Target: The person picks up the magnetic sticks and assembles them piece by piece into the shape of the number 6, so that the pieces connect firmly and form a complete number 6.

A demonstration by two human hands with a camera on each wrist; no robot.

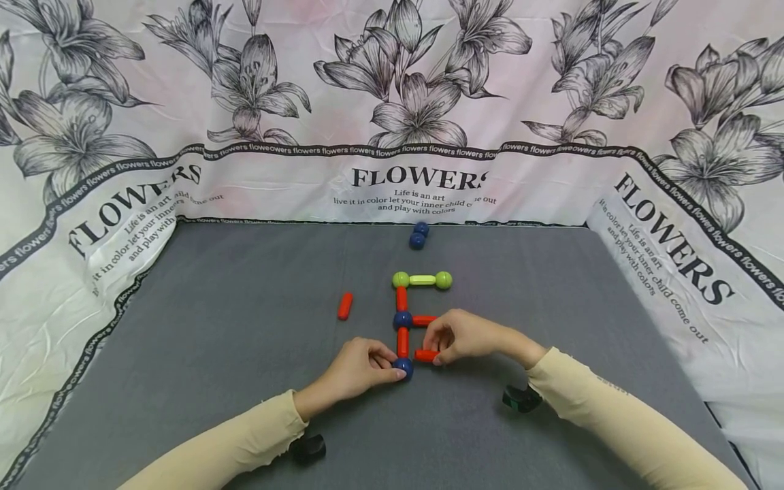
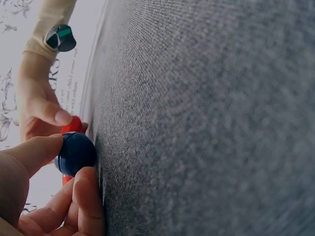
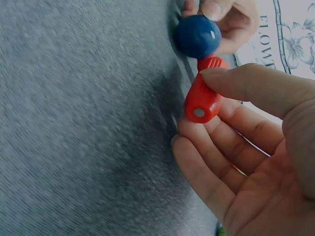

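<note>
My left hand point(image 1: 354, 368) pinches a blue ball point(image 1: 404, 369) between thumb and fingers at the near end of a joined line of pieces. From that ball a red magnetic rod point(image 1: 402, 342) runs to a second blue ball point(image 1: 402, 320). Another red rod point(image 1: 401, 298) leads on to a green ball point(image 1: 401, 280). My right hand point(image 1: 471, 333) pinches a loose red rod point(image 3: 201, 101), its silvery end disc showing in the right wrist view. This rod lies just right of the near ball, a small gap between them in the head view. Above it, a red side rod point(image 1: 424, 320) juts from the middle ball.
A green rod point(image 1: 422, 280) joins the far green ball to another green ball point(image 1: 444, 280). One red rod point(image 1: 346, 306) lies apart on the left. Two blue balls point(image 1: 418, 240) sit near the grey table's point(image 1: 257, 272) back edge, before a flower-printed cloth point(image 1: 422, 184).
</note>
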